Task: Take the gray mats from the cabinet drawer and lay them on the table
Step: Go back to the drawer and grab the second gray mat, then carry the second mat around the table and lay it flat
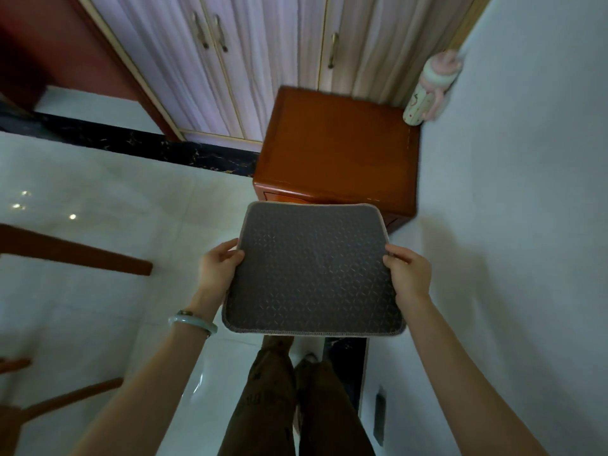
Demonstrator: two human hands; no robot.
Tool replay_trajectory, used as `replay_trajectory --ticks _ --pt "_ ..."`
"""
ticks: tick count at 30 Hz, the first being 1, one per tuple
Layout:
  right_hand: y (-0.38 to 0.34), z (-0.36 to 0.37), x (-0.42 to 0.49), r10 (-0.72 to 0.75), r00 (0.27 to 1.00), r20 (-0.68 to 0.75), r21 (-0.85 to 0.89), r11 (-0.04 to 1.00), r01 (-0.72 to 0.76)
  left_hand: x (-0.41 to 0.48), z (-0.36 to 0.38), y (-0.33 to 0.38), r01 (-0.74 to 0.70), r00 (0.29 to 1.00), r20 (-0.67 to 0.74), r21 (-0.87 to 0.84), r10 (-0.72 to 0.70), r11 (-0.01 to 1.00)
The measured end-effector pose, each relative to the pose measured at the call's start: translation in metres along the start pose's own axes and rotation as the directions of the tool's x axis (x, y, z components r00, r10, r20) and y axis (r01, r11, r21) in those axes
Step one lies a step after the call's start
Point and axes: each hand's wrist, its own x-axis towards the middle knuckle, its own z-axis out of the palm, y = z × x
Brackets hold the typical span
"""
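Square gray patterned mat with stitched edging (312,271): held flat, near level, long axis hardly discernible. Gripped at opposite side edges by left hand (218,268) and right hand (408,274), before orange-brown wooden cabinet (339,149).

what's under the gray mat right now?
The gray mat is held in the air by the left hand and right hand. Below its near edge show trouser legs and white floor. The rest is covered.

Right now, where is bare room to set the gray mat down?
The wooden cabinet top is bare apart from a pink bottle at its back right corner. Both hands, left hand and right hand, hold the gray mat.
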Motion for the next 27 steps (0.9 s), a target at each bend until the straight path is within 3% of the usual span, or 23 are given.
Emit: replay_trajectory --ticks 8,13,22,27 --pt "-0.047 -0.003 -0.101 -0.182 0.974 0.134 0.143 0.976 0.162 -0.1 -0.084 0.019 -0.111 0.984 -0.162 -0.258 0.07 0.96" --pt "-0.051 0.008 -0.143 -0.234 0.943 0.238 0.118 0.97 0.211 -0.145 -0.133 0.006 -0.14 0.967 -0.249 -0.359 0.049 0.923" --pt "-0.043 0.057 -0.247 -0.302 0.853 0.426 0.087 0.952 0.294 -0.224 -0.239 -0.068 -0.146 0.927 -0.372 -0.485 -0.052 0.862" --pt "-0.026 0.106 -0.322 -0.32 0.756 0.57 0.062 0.935 0.349 -0.286 -0.31 -0.123 -0.196 0.861 -0.496 -0.526 -0.112 0.827"
